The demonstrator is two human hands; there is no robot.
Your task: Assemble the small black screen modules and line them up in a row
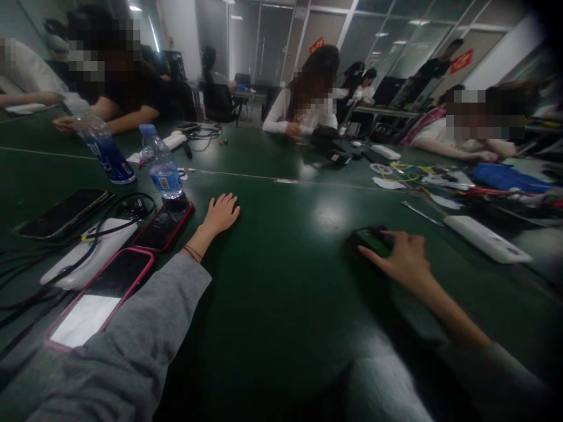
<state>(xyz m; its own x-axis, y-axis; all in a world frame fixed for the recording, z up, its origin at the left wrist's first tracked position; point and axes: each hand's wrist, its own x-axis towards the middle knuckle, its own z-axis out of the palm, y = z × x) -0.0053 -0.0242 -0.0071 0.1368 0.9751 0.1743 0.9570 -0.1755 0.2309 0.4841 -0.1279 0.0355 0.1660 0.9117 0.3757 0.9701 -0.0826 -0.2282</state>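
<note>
As the person's left hand [224,212] lies palm down, gripping nothing, on a glossy, dark green tabletop [281,264] near a red-edged phone with a black screen [165,225], the right hand [409,261] spreads thumb and fingers about a small, dark, boxy object with a green face [373,239], left of a long white bar [486,239]; blur keeps me from telling whether that grip is closed

The tabletop [281,258] is dark green, the object [370,241] black and green, the sleeve [141,322] grey, one phone [163,225] red-edged.
</note>
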